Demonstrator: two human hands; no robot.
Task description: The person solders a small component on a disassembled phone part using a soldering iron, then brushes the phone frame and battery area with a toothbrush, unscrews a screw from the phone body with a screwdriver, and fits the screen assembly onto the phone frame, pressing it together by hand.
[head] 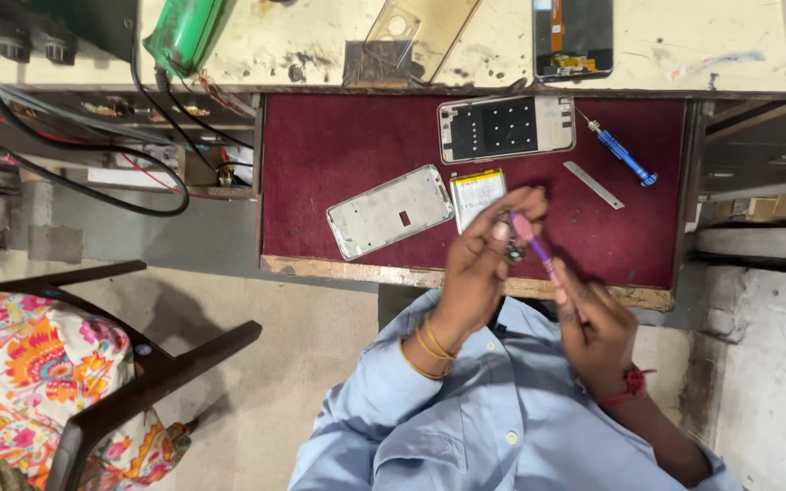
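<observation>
A small dark part (514, 250) is pinched above the near edge of the maroon mat. A slim purple tool (537, 244) is held slanted, its pink tip (521, 225) set against that part.

Both hands are raised before the chest, left hand (479, 259) with fingers curled, right hand (593, 323) pinching closed.

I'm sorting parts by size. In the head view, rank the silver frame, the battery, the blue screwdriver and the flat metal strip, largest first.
1. Silver frame.
2. Battery, partly hidden by the left hand, so its full size is unsure.
3. Blue screwdriver.
4. Metal strip, close to the screwdriver in length, but thinner.
</observation>
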